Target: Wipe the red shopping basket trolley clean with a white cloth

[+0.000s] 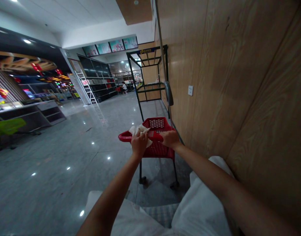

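Observation:
A red plastic shopping cart (158,151) on dark legs with casters stands right in front of me. My left hand (139,144) is closed around a crumpled white cloth (138,129), pressing it onto the cart's red handle (124,137) left of its middle. Part of the cloth sticks out above and below the fingers; I cannot tell whether it is fabric or paper. Further right, my right hand (170,139) is wrapped over the same handle near its right end.
A long pole with a grey part (168,93) rises beside the cart along the wood-panelled wall (214,82). Behind it stands a dark metal rack (138,101). A green cart (9,127) and a counter (48,113) are at left. A stepladder (87,87) and a crouching person (124,87) appear farther back.

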### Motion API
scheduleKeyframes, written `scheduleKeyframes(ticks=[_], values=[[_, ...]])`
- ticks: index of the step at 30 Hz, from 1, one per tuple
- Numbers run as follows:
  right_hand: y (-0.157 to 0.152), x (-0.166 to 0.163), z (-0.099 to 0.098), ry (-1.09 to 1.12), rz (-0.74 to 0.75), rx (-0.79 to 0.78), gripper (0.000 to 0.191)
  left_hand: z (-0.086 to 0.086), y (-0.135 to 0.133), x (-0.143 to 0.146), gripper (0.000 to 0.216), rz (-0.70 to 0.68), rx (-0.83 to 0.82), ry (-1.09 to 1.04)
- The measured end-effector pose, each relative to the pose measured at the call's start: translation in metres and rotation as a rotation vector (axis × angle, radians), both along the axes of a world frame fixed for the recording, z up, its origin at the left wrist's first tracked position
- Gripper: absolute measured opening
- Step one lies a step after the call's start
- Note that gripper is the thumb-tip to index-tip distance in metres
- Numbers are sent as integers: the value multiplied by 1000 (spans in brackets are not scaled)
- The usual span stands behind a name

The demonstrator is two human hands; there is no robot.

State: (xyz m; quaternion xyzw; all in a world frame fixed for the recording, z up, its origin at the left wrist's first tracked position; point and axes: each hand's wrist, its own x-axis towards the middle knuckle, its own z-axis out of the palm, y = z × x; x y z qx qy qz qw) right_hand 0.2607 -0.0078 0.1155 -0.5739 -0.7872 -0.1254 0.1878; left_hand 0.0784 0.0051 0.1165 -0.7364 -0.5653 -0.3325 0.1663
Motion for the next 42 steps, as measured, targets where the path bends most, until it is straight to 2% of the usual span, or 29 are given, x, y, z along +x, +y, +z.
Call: scheduleKeyframes(ticks=[2, 5, 9, 11, 15, 17, 20, 26, 30, 33, 36, 38, 40, 42], values=[[1, -3, 0, 10, -4, 1, 33, 6, -1, 20, 36, -46, -76, 59], [2, -8, 2, 15, 3, -4, 33, 26, 12, 33, 38, -55, -225, 132], [2, -10, 5, -23, 5, -20, 35, 46, 34, 9, 41, -20, -336, 127], [2, -7, 5, -42, 6, -24, 37, 45, 40, -13, 43, 43, -329, 90], [3, 1, 3, -62, 12, -17, 39, 34, 44, -58, 48, 220, -344, 36], [3, 5, 3, -62, 19, -6, 41, 30, 44, -77, 47, 244, -340, 36], [4, 10, 2, -55, 40, 6, 41, 27, 49, -98, 40, 193, -287, 32], [8, 25, -4, -48, 107, 53, 37, 19, 58, -121, 31, -38, -172, -41], [16, 52, -7, -67, 152, 47, 33, 7, 46, -113, 35, -111, -114, -106], [24, 78, -2, -135, 173, -17, 33, 2, 29, -93, 36, -149, -76, -152], [28, 91, 8, -213, 166, -46, 40, 3, 16, -68, 34, -131, -49, -161], [26, 86, 13, -173, 171, 1, 55, 4, 12, -52, 33, -85, -34, -167], [21, 67, 17, -63, 264, 66, 70, 4, 9, -36, 34, -30, -11, -166], [16, 38, 19, 68, 403, 107, 68, 3, 7, -21, 34, 9, 15, -156]])
